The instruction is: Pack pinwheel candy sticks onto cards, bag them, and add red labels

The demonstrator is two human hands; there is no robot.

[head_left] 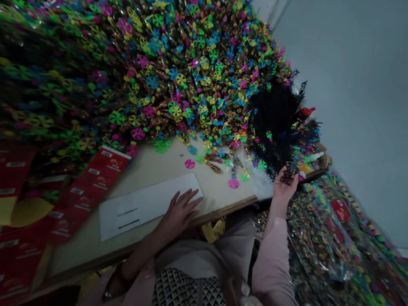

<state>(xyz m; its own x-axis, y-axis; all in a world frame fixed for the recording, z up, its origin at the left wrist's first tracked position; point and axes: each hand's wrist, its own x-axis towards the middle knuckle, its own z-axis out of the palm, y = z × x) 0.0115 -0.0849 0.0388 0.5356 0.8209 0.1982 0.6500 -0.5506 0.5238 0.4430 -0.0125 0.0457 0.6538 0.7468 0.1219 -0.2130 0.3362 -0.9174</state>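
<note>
The right hand [285, 185] is pinching the near end of some black strips [275, 117], which are lying in a loose bundle at the right end of the table [221, 193], against the heap of colourful pieces [185, 69]. The left hand [179, 215] is lying with fingers slightly spread over the right end of a white board [130, 216]. The strips are looking light, thin and flexible, probably catching each other by their jagged edges, so their gathered ends are seeming the better hold. Fingers are partly hiding the pinched end, and dim light is merging the single strips.
</note>
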